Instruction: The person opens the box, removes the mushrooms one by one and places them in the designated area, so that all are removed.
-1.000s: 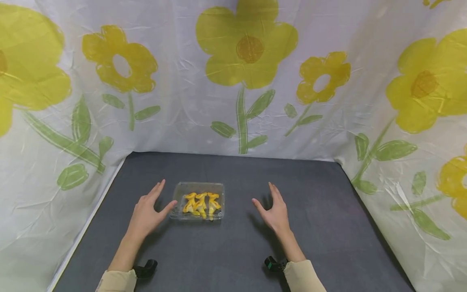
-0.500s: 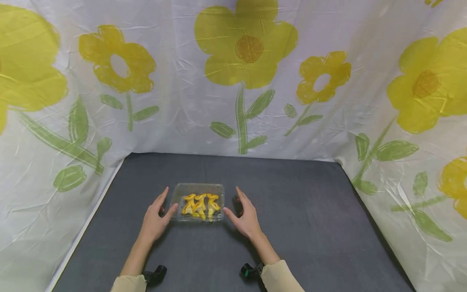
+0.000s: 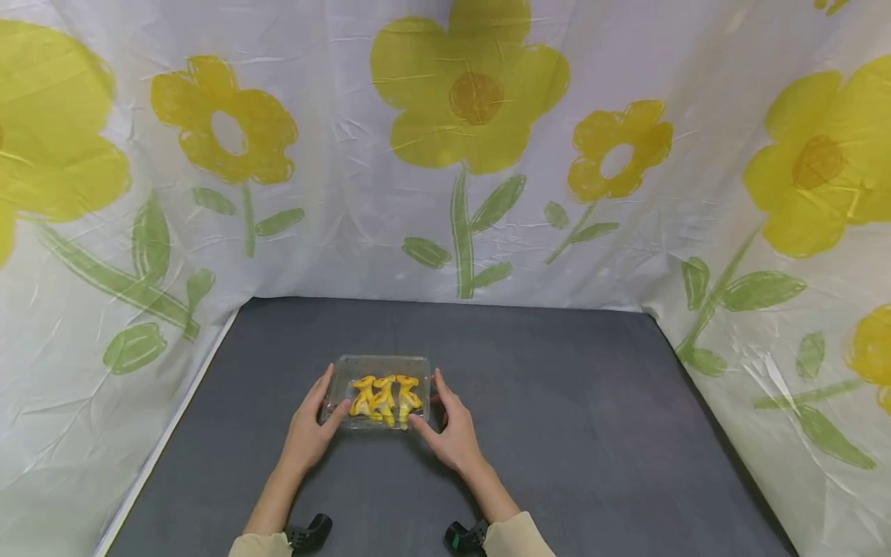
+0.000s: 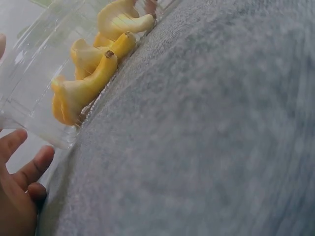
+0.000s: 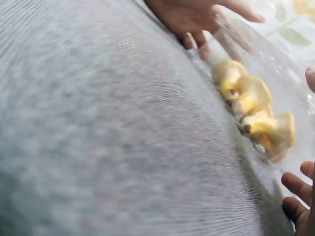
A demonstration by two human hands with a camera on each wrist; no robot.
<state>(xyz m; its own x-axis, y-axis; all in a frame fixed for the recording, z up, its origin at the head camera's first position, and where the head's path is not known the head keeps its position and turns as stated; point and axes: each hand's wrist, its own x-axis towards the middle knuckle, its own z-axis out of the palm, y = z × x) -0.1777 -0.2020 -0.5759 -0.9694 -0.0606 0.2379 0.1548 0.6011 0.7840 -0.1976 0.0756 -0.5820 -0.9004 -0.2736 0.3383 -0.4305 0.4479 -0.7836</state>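
Observation:
A clear plastic container (image 3: 379, 360) rests on the dark grey table (image 3: 571, 402), with three yellow banana-shaped pieces (image 3: 383, 394) inside. My left hand (image 3: 322, 404) grips its left side, thumb at the near corner and fingers along the edge. My right hand (image 3: 438, 406) grips the right side the same way. The left wrist view has the container (image 4: 29, 73) and its yellow pieces (image 4: 83, 83) close up, with curled fingers (image 4: 24, 162) at its corner. The right wrist view shows the yellow pieces (image 5: 251, 98), my right fingers (image 5: 295, 184) and the left hand (image 5: 197, 14) across from them.
White cloth printed with yellow flowers (image 3: 473, 100) walls in the table at the back and on both sides. Bare grey surface lies around the container. Black wrist-camera mounts (image 3: 309, 534) (image 3: 466, 535) show near my sleeves.
Both hands have moved inward from wide of the container and now touch its sides. The right hand travelled further. The container has stayed in place.

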